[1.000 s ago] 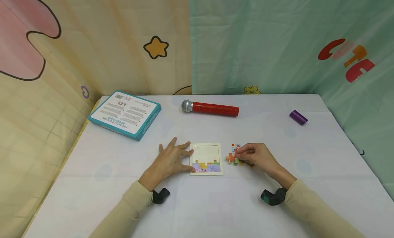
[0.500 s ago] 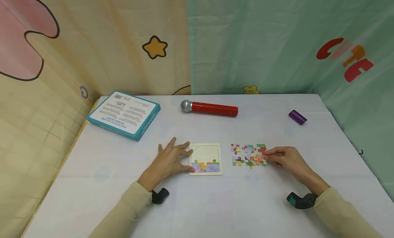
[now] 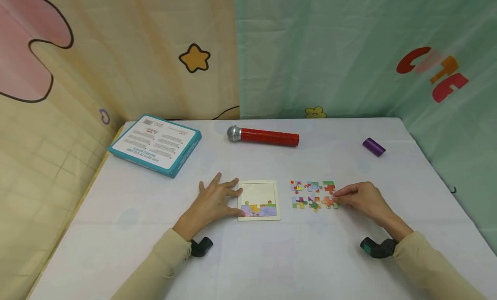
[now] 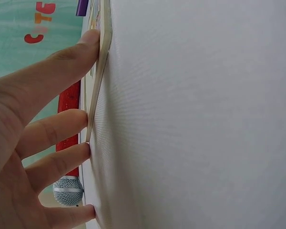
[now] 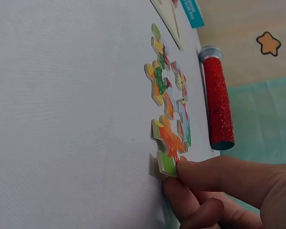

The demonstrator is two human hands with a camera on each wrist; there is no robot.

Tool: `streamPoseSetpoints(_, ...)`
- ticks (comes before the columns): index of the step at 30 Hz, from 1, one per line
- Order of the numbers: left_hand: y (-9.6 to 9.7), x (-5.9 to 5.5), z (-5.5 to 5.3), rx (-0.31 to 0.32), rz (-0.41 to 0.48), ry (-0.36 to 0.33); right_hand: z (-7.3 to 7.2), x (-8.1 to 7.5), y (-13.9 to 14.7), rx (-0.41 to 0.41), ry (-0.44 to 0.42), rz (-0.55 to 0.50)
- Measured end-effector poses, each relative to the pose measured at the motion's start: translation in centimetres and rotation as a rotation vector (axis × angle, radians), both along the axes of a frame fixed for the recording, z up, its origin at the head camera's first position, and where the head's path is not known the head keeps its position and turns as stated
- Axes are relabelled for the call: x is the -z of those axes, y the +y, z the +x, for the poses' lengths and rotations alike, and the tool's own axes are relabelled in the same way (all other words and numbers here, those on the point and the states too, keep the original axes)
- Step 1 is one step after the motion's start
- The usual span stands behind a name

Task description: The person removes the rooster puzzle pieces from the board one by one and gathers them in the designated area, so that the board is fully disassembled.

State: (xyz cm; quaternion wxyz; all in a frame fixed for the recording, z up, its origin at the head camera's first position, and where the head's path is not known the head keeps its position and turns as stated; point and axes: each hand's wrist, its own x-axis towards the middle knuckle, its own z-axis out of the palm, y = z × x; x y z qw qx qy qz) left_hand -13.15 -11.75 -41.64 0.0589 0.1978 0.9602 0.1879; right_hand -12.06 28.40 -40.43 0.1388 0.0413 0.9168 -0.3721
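Observation:
My left hand (image 3: 213, 201) lies with fingers spread at the left edge of a small square puzzle tray (image 3: 258, 193), thumb and fingertips on its rim. Joined purple, yellow and green pieces (image 3: 268, 210) fill the tray's lower part. Right of it, loose jigsaw pieces lie in two rows, among them a blue-and-red one (image 3: 312, 186) and a green-and-red one (image 3: 314, 202). My right hand (image 3: 363, 200) pinches the edge of the orange-and-green jigsaw piece (image 5: 169, 138) at the lower row's right end, thumb on top and fingers curled at its side.
Behind stand a teal-edged box (image 3: 157, 144) at the back left, a red toy microphone (image 3: 268, 137) in the middle and a purple cylinder (image 3: 374, 147) at the right. Curtains (image 3: 318, 54) border the white-covered table (image 3: 272, 257).
My right hand has moved right from over the pieces to the rows' right end, uncovering them; the orange-and-green piece has shifted slightly right lately. The left hand stays at the tray.

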Motion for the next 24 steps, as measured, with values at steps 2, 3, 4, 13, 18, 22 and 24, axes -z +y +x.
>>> streamPoseSetpoints(2, 0.1, 0.0, 0.0, -0.004, 0.000, -0.004, -0.1, -0.2, -0.2, -0.004, 0.002, 0.025)
streamPoseSetpoints(3, 0.1, 0.0, 0.0, -0.006, 0.002, -0.007, -0.1, -0.3, -0.3, -0.007, 0.005, 0.037)
streamPoseSetpoints(4, 0.1, -0.1, 0.0, -0.008, 0.004, -0.011, -0.2, -0.3, -0.4, -0.010, 0.007, 0.048)
streamPoseSetpoints(13, 0.1, 0.0, -0.1, -0.009, 0.004, -0.029, 0.0, -0.4, -0.7, -0.039, 0.034, 0.084)
streamPoseSetpoints(18, 0.0, -0.1, 0.0, -0.001, -0.005, -0.021, -0.1, -0.9, -1.6, -0.045, 0.131, 0.047)
streamPoseSetpoints(22, -0.1, -0.1, -0.1, 0.011, -0.004, -0.008, -0.4, -1.2, -4.5, -0.110, 0.174, -0.063)
streamPoseSetpoints(24, -0.2, -0.1, -0.1, 0.017, 0.001, -0.011, -0.5, -1.1, -6.7, -0.160, 0.157, -0.106)
